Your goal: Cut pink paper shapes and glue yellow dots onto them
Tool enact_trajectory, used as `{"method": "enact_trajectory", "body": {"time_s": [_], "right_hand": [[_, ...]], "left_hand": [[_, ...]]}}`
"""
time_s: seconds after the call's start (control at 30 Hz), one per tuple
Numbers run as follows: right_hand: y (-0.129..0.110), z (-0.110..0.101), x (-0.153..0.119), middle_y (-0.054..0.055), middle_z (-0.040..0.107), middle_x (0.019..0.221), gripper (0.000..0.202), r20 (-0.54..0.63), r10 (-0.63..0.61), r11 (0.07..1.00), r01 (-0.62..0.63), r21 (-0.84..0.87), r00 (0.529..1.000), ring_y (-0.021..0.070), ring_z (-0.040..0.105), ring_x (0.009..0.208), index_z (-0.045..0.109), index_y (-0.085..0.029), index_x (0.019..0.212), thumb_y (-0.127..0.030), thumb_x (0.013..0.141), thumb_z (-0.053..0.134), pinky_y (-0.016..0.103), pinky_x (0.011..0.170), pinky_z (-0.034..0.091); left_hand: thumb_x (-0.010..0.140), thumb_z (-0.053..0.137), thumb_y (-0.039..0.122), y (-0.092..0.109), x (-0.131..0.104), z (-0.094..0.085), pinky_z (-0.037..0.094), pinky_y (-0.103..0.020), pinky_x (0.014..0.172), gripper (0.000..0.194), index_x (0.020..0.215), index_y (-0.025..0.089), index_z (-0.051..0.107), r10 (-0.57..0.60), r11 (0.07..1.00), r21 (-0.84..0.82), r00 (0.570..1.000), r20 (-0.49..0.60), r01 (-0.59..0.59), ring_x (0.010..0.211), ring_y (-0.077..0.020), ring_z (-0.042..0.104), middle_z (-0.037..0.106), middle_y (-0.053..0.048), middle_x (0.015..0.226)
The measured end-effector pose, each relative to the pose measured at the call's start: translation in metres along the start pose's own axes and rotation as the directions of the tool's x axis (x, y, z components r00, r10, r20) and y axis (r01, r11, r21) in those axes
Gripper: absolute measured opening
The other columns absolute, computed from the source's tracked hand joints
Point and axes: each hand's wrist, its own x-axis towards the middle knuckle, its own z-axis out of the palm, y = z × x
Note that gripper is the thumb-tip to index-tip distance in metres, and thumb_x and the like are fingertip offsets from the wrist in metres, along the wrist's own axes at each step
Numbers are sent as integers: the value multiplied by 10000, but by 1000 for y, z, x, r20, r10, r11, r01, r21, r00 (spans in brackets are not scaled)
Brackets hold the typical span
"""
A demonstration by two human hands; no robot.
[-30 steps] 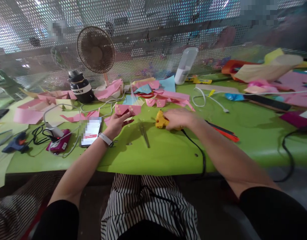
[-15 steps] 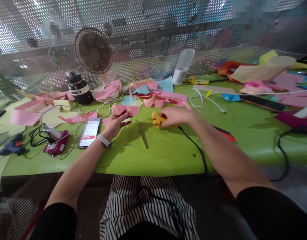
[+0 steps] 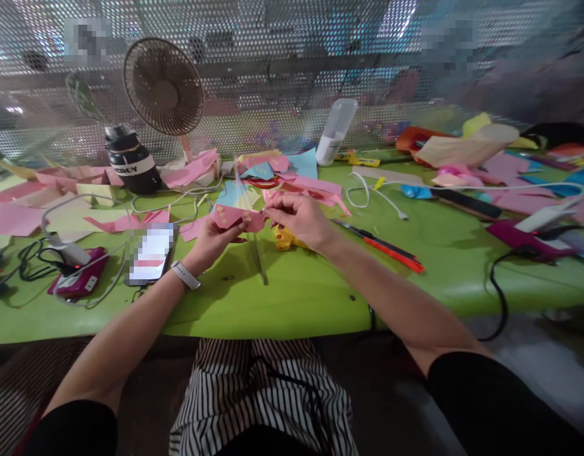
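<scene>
A pink paper piece [image 3: 228,216] with small yellow shapes on it is held up over the green table. My left hand [image 3: 215,241] grips it from below at its left part. At the paper's right end, my right hand [image 3: 296,218] has its thumb and forefinger pinched together; whether they hold the paper's edge or something tiny is too small to tell. Partly hidden under my right hand, a yellow tool [image 3: 285,239], apparently a glue gun, lies on the table. Thin tweezers [image 3: 260,265] lie just below the paper.
A phone [image 3: 152,253] and a magenta power strip [image 3: 78,278] lie left, a red and black cutter [image 3: 391,250] right. Behind are a black bottle [image 3: 133,161], a fan [image 3: 163,88], a white bottle [image 3: 337,130] and paper scraps. Another magenta power strip [image 3: 529,240] is at far right.
My right hand has let go of the yellow tool and moved left to the pink paper's right end. My left hand still holds the paper. The view has shifted slightly right.
</scene>
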Motion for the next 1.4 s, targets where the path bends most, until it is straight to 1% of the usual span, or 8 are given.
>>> {"method": "enact_trajectory", "body": {"time_s": [0.13,0.27,0.5,0.73,0.87,0.97,1.1,1.4], "right_hand": [[2,15,-4,43,719,745,313,-14,53,995,-52,89,999,161,649,663,736,-176,826,-483,773,761,307,638,541],[0,16,-7,42,726,755,265,-12,66,995,-65,77,998,168,661,672,737,-183,829,-443,788,761,319,650,555],[-2,19,-10,50,747,797,266,-8,69,993,-68,95,998,181,677,710,709,-193,818,-432,744,800,345,689,567],[-4,21,-12,66,753,829,358,-44,45,996,-42,76,998,195,700,746,717,-184,847,-514,741,806,375,749,583],[-4,20,-13,73,759,818,384,-63,40,997,-36,75,997,189,696,724,725,-174,843,-530,728,811,355,712,579],[-4,20,-12,69,758,806,363,-85,33,998,-29,52,996,172,675,686,736,-170,847,-505,731,814,329,658,564],[-3,21,-12,66,744,779,353,-71,26,999,-23,45,997,158,652,653,745,-157,861,-487,750,800,312,613,548],[-4,22,-14,64,746,773,337,-73,2,999,2,54,997,142,641,630,736,-148,845,-467,755,796,302,615,546]], "left_hand": [[693,860,438,0,-2,3,636,-310,738,380,932,155,777,35,998,47,998,50,-38,862,-208,726,777,-78,952],[704,850,419,-4,0,3,630,-303,736,333,909,165,785,95,992,75,991,89,-102,811,-188,715,780,-62,915],[734,831,432,-6,1,2,601,-325,841,320,927,180,790,156,975,143,982,111,-171,868,-209,721,788,-66,945],[785,782,500,-8,1,2,597,-331,847,361,942,175,785,252,940,206,961,117,-272,894,-219,734,796,-87,977],[803,748,543,-12,4,0,608,-333,818,418,970,161,778,303,913,238,942,146,-331,891,-227,745,799,-96,990],[827,724,547,-14,4,0,607,-344,855,417,991,167,776,336,896,255,931,146,-363,921,-232,751,798,-96,1029],[837,724,521,-15,4,0,603,-338,861,374,992,186,782,362,878,279,921,145,-389,928,-230,754,802,-84,1012],[870,707,432,-20,5,-2,581,-322,860,277,999,199,783,406,829,349,900,162,-437,943,-218,749,801,-76,1020]]}}
